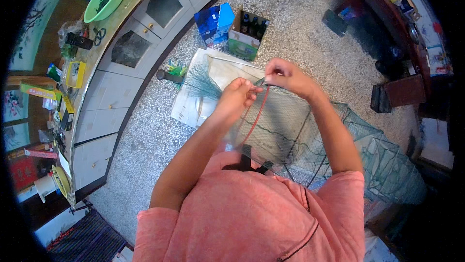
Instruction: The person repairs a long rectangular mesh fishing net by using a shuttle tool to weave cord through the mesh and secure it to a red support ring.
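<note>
A pink T-shirt (pixel 249 218) is filling the bottom centre of the frame. Near the middle, the left hand (pixel 236 98) and right hand (pixel 289 78) are working close together, fingertips pinching the edge of a green mesh net (pixel 290 129) beside the upper end of a red cord (pixel 262 110). The net is spreading from the centre toward the lower right. Left of the hands, a tuft of teal netting (pixel 201 80) is fanning over white sheeting (pixel 185 106). At upper centre, a carton (pixel 243 46) is holding dark bottles (pixel 253 25), and a blue box (pixel 213 23) is standing beside it.
</note>
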Available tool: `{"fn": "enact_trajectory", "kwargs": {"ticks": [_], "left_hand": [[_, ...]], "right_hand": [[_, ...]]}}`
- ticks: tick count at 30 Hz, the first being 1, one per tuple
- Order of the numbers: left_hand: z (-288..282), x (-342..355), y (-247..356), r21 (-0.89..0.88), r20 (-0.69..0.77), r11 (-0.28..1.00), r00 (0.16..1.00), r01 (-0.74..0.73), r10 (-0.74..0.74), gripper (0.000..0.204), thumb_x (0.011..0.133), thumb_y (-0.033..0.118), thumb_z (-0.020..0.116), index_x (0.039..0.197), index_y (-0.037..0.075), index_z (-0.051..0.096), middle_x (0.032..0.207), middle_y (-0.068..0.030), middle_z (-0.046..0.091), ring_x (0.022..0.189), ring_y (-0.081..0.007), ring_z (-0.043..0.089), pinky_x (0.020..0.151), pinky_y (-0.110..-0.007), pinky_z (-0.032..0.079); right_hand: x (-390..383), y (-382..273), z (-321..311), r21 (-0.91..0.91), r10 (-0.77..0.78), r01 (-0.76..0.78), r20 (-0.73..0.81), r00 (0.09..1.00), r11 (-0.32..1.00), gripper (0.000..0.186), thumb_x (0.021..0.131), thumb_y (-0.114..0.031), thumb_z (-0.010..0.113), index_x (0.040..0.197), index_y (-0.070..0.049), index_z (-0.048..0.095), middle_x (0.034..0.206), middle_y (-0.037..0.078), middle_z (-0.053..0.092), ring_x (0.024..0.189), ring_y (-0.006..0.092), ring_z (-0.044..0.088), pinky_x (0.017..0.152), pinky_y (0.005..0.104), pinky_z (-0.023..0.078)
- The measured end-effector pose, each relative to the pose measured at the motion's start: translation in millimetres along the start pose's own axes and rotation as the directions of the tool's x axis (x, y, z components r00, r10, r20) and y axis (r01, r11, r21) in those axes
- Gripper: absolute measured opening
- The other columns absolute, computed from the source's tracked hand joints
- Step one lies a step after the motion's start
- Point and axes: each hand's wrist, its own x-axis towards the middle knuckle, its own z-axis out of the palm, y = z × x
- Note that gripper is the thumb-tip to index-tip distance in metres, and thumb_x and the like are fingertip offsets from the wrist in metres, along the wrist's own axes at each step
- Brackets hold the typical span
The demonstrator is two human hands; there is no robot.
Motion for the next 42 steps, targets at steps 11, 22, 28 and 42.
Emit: {"fn": "enact_trajectory", "kwargs": {"ticks": [11, 22, 28, 42], "left_hand": [[9.5, -8.6, 5.5, -0.279, -0.029, 0.96, 0.999, -0.028, 0.021, 0.009, 0.092, 0.014, 0.047, 0.099, 0.008, 0.047, 0.086, -0.0038, 0.054, 0.072, -0.0108, 0.051, 0.059, -0.023, 0.041], [30.4, -4.9, -7.8, 0.413, 0.317, 0.775, 0.873, -0.479, 0.371, 0.022, 0.09, 0.018, 0.051, 0.111, 0.009, 0.056, 0.101, -0.0016, 0.057, 0.085, -0.008, 0.048, 0.08, -0.024, 0.041], [12.3, 0.9, 11.4, 0.273, 0.383, 0.892, 0.891, -0.36, 0.242, 0.018, 0.092, 0.016, 0.048, 0.101, 0.004, 0.057, 0.1, -0.0033, 0.061, 0.089, -0.0101, 0.052, 0.083, -0.025, 0.041], [-3.7, -46.9, 21.0, 0.582, 0.639, 0.313, 0.66, -0.751, 0.395, 0.013, 0.086, 0.002, 0.047, 0.09, 0.001, 0.059, 0.104, -0.0129, 0.057, 0.098, -0.0237, 0.055, 0.084, -0.031, 0.043]], "right_hand": [[14.0, -44.5, 59.3, -0.544, -0.322, 0.203, -0.131, 0.938, 0.814, 0.012, 0.074, -0.018, 0.064, 0.075, -0.007, 0.059, 0.076, 0.009, 0.057, 0.074, 0.0267, 0.057, 0.066, 0.0343, 0.045], [-28.1, -256.6, -20.6, -0.51, -0.838, 0.67, -0.408, 0.363, 0.539, 0.026, 0.096, -0.023, 0.04, 0.074, -0.01, 0.046, 0.054, -0.002, 0.045, 0.038, 0.0017, 0.037, 0.032, 0.0146, 0.028], [-76.8, -231.4, -5.8, -0.34, -0.631, 0.533, -0.447, 0.633, 0.775, 0.012, 0.09, -0.016, 0.049, 0.089, -0.006, 0.055, 0.076, 0.006, 0.059, 0.064, 0.013, 0.056, 0.058, 0.0245, 0.044], [-84.9, -70.4, 74.2, -0.722, -0.215, -0.369, -0.577, 0.788, 0.585, 0.004, 0.076, -0.008, 0.058, 0.08, -0.008, 0.06, 0.079, 0.009, 0.055, 0.081, 0.0303, 0.054, 0.068, 0.0408, 0.045]]}}
